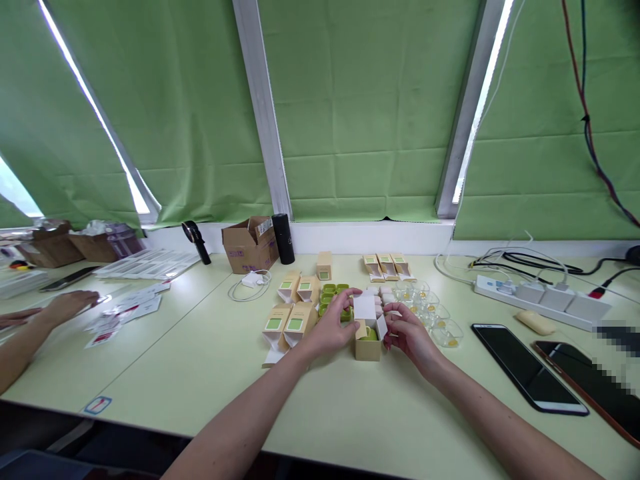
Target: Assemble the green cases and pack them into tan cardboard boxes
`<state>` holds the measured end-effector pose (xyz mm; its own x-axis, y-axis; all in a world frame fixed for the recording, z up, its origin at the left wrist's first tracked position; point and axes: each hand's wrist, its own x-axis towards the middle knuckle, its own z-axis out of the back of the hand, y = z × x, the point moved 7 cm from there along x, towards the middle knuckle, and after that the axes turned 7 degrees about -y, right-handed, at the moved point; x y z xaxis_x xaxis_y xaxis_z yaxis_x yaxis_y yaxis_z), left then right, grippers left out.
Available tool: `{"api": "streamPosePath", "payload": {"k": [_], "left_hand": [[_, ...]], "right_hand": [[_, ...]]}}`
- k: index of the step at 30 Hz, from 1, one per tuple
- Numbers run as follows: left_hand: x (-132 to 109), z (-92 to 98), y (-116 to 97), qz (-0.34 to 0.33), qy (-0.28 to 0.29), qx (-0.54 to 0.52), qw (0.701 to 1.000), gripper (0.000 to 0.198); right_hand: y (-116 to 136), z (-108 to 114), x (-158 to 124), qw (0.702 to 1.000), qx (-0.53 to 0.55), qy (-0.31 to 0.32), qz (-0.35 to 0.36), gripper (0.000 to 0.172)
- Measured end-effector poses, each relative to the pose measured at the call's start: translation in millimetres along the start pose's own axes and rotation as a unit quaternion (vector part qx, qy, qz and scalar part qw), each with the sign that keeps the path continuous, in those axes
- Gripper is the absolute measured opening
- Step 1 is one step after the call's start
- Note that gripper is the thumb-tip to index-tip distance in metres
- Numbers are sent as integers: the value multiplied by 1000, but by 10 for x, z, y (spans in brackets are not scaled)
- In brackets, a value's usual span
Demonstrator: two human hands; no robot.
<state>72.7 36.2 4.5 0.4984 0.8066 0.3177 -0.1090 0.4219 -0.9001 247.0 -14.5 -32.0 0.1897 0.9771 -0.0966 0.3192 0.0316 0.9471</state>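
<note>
A small tan carton (368,348) stands upright on the pale table (350,413) with its white top flaps raised and a green item showing inside. My left hand (334,323) curls around the carton's left side, fingers at the top flap. My right hand (406,332) pinches the right side flap. Left of my hands stand several more tan cartons with green labels (289,325). Behind the carton lie green cases (334,291) and several clear plastic shells (434,312).
A cardboard box (250,245), a black cylinder (283,238) and a white cable sit at the back. Two phones (529,367) lie at right beside a power strip (543,299). Another person's hand (70,304) rests near paper cards at left.
</note>
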Motion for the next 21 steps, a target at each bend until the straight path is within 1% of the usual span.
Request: {"api": "streamPosePath", "payload": {"k": [8,21], "left_hand": [[3,-2,-2,-14,-14,9,1000,67],[6,-9,-29,-14,-10,24,1000,67]], "right_hand": [[-13,-7,3,1000,-4,6,-2,41],[-32,-66,-12,999,-34,34,10,47]]}}
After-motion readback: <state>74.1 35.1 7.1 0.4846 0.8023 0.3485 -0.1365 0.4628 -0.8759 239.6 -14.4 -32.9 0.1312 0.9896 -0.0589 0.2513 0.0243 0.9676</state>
